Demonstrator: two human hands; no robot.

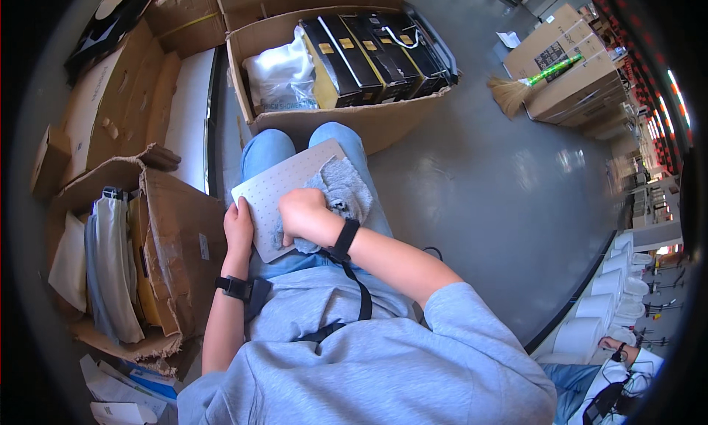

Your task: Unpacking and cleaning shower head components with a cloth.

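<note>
A flat square metal shower head [276,180], dotted with rows of small nozzles, rests tilted across my jeans-covered lap. My left hand [237,230] grips its left edge, with the thumb lying along the rim. A crumpled grey cloth [345,185] covers the plate's right part. On top of it, my right hand [302,215] is closed and presses the bunched cloth against the plate's face. Part of the cloth shows below the right hand, by the thumb. The underside of the shower head is hidden.
Beyond my knees stands an open carton [346,123] with several black boxes [376,56] and a plastic-wrapped white bundle [284,71]. A torn carton [184,241] of fabric items is at left. A broom [516,89] leans on cartons at far right; another person [582,384] sits lower right.
</note>
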